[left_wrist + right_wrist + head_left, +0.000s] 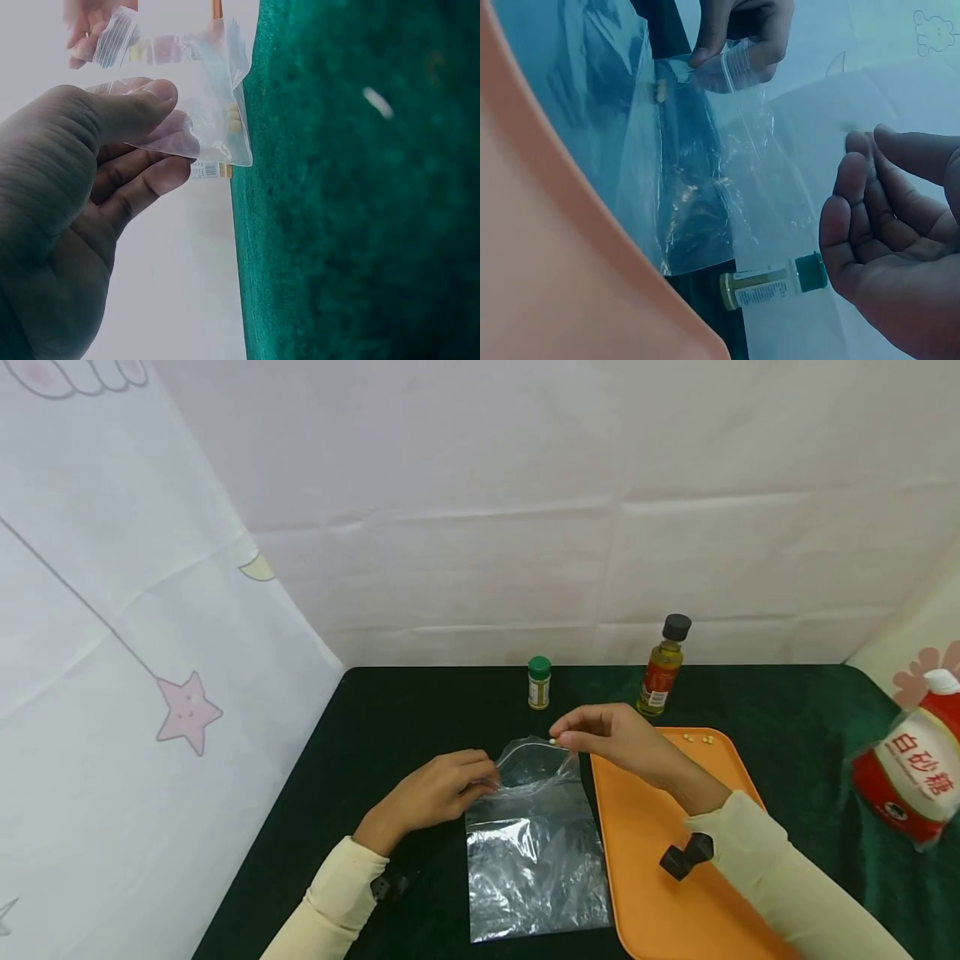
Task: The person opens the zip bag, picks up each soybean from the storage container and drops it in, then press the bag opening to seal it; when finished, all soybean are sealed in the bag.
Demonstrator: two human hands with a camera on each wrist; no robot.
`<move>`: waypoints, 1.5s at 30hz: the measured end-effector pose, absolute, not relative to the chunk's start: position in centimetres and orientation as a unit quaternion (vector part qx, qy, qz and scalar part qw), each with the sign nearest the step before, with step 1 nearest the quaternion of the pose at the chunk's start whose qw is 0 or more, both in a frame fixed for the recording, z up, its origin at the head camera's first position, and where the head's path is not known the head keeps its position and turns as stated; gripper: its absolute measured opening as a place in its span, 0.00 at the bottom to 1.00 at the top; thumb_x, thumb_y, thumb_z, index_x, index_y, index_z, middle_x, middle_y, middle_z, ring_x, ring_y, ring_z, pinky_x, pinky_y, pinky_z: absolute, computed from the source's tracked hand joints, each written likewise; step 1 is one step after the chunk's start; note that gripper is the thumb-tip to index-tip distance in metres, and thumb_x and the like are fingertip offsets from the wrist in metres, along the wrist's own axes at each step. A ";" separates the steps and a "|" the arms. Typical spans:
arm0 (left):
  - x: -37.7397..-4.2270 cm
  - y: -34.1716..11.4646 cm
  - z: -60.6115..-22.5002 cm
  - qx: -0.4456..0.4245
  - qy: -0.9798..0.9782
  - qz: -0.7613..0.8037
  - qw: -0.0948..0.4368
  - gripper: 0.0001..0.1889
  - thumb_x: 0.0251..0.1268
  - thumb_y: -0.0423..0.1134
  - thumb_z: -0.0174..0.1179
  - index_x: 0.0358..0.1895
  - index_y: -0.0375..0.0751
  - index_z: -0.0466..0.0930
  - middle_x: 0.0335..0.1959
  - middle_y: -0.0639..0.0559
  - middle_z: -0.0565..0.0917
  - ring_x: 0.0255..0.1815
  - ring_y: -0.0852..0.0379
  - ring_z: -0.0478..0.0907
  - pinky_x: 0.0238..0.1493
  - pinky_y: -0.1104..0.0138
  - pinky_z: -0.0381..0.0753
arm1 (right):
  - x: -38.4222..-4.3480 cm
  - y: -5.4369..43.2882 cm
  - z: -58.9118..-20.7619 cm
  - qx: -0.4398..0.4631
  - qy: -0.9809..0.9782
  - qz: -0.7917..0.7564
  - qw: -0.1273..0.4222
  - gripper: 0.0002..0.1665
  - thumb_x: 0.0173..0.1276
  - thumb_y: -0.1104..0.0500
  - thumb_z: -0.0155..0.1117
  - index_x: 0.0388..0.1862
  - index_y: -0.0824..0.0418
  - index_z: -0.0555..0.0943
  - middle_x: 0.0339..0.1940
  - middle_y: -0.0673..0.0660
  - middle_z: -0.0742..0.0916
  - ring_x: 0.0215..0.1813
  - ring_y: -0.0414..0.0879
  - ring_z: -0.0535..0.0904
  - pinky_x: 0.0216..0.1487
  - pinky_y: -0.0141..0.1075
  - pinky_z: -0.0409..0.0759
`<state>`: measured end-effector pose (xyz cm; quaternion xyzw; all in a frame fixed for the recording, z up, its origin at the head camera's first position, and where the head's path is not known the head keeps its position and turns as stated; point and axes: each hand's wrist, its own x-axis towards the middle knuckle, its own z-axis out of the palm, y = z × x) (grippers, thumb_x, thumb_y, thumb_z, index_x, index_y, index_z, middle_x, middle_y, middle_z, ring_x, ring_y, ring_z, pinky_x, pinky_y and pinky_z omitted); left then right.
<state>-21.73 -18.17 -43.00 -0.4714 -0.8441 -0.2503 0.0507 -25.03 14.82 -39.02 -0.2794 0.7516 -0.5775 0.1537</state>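
Note:
My left hand grips the edge of a clear zip-top plastic bag near its mouth, thumb on one side and fingers on the other. The mouth gapes at the top. Through the film, a few pale yellow pieces show inside. My right hand is over the right side of the bag's mouth, thumb and forefinger pinching a small pale-yellow, bean-like piece. In the right wrist view that piece is a blur right at the fingertips.
An orange tray lies right of the bag, with several small yellow pieces at its far end. Behind stand a green-capped jar and a black-capped oil bottle. A red and white sugar bag is at far right.

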 end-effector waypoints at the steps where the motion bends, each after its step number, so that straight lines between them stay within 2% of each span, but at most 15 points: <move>1: -21.7 -18.1 -43.0 -0.472 -0.844 -0.249 0.051 0.08 0.68 0.32 0.65 0.48 0.44 0.82 0.44 0.59 0.80 0.45 0.69 0.78 0.47 0.76 0.79 | -25.0 14.7 -38.9 -0.280 0.754 -0.574 0.154 0.16 0.74 0.52 0.64 0.55 0.57 0.84 0.50 0.59 0.87 0.52 0.65 0.80 0.57 0.40 0.81; 4: -21.8 -18.1 -42.9 -0.474 -0.843 -0.248 0.050 0.08 0.68 0.32 0.65 0.48 0.44 0.82 0.44 0.59 0.80 0.45 0.70 0.78 0.47 0.76 0.79 | -25.1 15.3 -38.4 -0.268 0.772 -0.560 0.137 0.16 0.74 0.50 0.64 0.55 0.55 0.84 0.50 0.56 0.87 0.53 0.61 0.82 0.58 0.41 0.81; 7: -21.8 -18.1 -42.9 -0.476 -0.843 -0.244 0.055 0.09 0.68 0.32 0.65 0.48 0.44 0.82 0.44 0.59 0.80 0.45 0.70 0.78 0.47 0.77 0.79 | -25.5 16.9 -37.8 -0.245 0.832 -0.491 0.081 0.13 0.74 0.49 0.64 0.52 0.52 0.84 0.47 0.52 0.88 0.49 0.53 0.83 0.56 0.45 0.82; 12: -21.8 -18.3 -43.1 -0.478 -0.841 -0.247 0.059 0.09 0.68 0.31 0.65 0.48 0.43 0.81 0.44 0.58 0.80 0.45 0.69 0.78 0.46 0.77 0.79 | -26.6 19.9 -37.8 -0.219 0.928 -0.302 0.011 0.06 0.74 0.57 0.64 0.46 0.56 0.84 0.39 0.50 0.87 0.40 0.47 0.81 0.49 0.49 0.83; 15: -21.8 -18.2 -43.2 -0.477 -0.841 -0.249 0.056 0.09 0.68 0.31 0.65 0.48 0.44 0.81 0.44 0.58 0.80 0.45 0.69 0.78 0.46 0.77 0.79 | -27.4 21.4 -38.6 -0.213 0.950 -0.229 0.013 0.04 0.73 0.62 0.65 0.43 0.60 0.83 0.35 0.52 0.86 0.35 0.47 0.78 0.40 0.44 0.83; 18: -21.7 -18.2 -43.2 -0.476 -0.842 -0.248 0.056 0.09 0.68 0.31 0.65 0.48 0.44 0.81 0.44 0.58 0.80 0.45 0.69 0.78 0.46 0.77 0.79 | -28.1 22.3 -39.8 -0.208 0.961 -0.183 0.025 0.03 0.72 0.63 0.65 0.41 0.62 0.83 0.31 0.52 0.84 0.30 0.46 0.75 0.32 0.38 0.78; 21: -21.8 -18.2 -43.2 -0.477 -0.842 -0.248 0.055 0.09 0.68 0.31 0.65 0.48 0.44 0.81 0.44 0.58 0.80 0.45 0.68 0.79 0.46 0.77 0.79 | -28.7 22.7 -40.9 -0.203 0.965 -0.160 0.033 0.02 0.72 0.64 0.64 0.40 0.62 0.83 0.31 0.52 0.82 0.29 0.46 0.74 0.29 0.37 0.75; 27: -21.8 -18.2 -43.2 -0.478 -0.840 -0.250 0.056 0.09 0.67 0.30 0.66 0.48 0.43 0.81 0.44 0.58 0.80 0.45 0.67 0.79 0.47 0.76 0.79 | -29.0 22.7 -42.4 -0.202 0.968 -0.149 0.028 0.02 0.70 0.66 0.66 0.40 0.65 0.83 0.36 0.56 0.84 0.32 0.48 0.75 0.33 0.40 0.78; 35: -21.7 -18.3 -43.1 -0.473 -0.845 -0.243 0.055 0.08 0.68 0.32 0.65 0.48 0.44 0.81 0.44 0.59 0.80 0.45 0.69 0.78 0.47 0.76 0.79 | -29.1 22.6 -42.5 -0.203 0.963 -0.176 0.018 0.02 0.71 0.63 0.65 0.38 0.62 0.84 0.33 0.54 0.84 0.30 0.47 0.75 0.31 0.38 0.77; 39: -21.7 -18.2 -43.0 -0.473 -0.845 -0.243 0.053 0.08 0.68 0.32 0.65 0.48 0.44 0.81 0.44 0.59 0.80 0.45 0.69 0.78 0.47 0.76 0.79 | -28.8 23.0 -41.7 -0.175 0.944 -0.279 0.024 0.06 0.74 0.58 0.65 0.43 0.58 0.85 0.38 0.54 0.86 0.39 0.50 0.80 0.42 0.45 0.83; 42: -21.7 -18.2 -43.0 -0.474 -0.845 -0.240 0.054 0.08 0.69 0.32 0.65 0.48 0.44 0.81 0.44 0.59 0.80 0.45 0.69 0.78 0.48 0.76 0.79 | -28.6 23.3 -41.0 -0.151 0.909 -0.386 0.049 0.13 0.74 0.51 0.64 0.49 0.57 0.84 0.46 0.57 0.87 0.48 0.55 0.81 0.53 0.52 0.82; 45: -21.7 -18.1 -43.0 -0.476 -0.844 -0.240 0.055 0.08 0.68 0.32 0.65 0.48 0.44 0.81 0.44 0.59 0.80 0.45 0.69 0.78 0.47 0.76 0.79 | -28.3 23.5 -40.6 -0.135 0.856 -0.492 0.081 0.21 0.72 0.44 0.65 0.54 0.58 0.82 0.51 0.58 0.85 0.53 0.56 0.81 0.58 0.50 0.80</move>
